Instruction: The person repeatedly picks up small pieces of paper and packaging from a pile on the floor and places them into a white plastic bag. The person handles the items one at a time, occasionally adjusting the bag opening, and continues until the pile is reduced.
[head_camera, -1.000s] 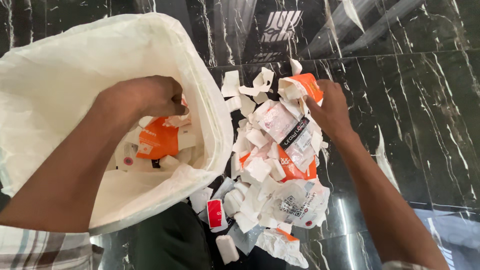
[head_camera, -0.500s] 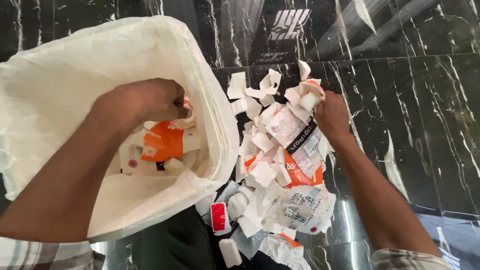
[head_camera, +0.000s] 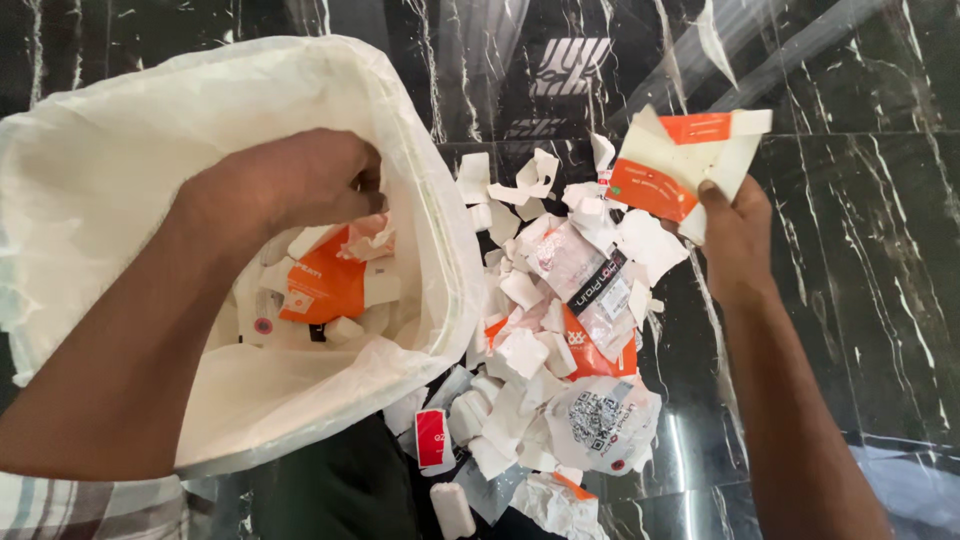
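Fingers (head_camera: 712, 192) of right hand (head_camera: 738, 235) pinching orange-white wrapper (head_camera: 680, 165) above scrap pile (head_camera: 560, 330); left hand (head_camera: 290, 180) curled, gripping bag (head_camera: 120, 130) rim; next, likely across into bag

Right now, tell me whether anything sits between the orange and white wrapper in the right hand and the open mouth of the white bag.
Nothing visible blocks it. The right hand holds the orange and white wrapper up above the pile of paper scraps. The white bag lies open beside the pile, and the left hand holds its rim open.
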